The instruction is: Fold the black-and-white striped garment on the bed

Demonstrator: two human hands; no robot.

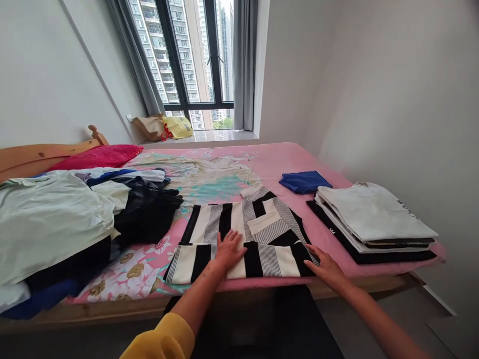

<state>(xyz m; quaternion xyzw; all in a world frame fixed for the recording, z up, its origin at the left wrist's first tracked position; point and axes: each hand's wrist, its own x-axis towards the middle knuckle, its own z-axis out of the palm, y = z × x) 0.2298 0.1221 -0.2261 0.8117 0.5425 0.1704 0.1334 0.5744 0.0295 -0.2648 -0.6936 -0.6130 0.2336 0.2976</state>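
A black and cream striped shirt [235,219] lies partly folded on the bed in front of me. Its near side is turned over in a long strip along the bed's edge, and one sleeve [268,225] lies across the body. My left hand [229,251] rests flat on the middle of the shirt, fingers spread. At the shirt's right end, my right hand [325,267] touches the cloth with thumb and fingers apart.
Left of the shirt is a heap of loose clothes [56,219]. To the right stand a stack of folded shirts [377,214] and a folded blue garment [305,182]. A red pillow [99,155] lies by the wooden headboard [41,153]; bags [177,127] sit at the window.
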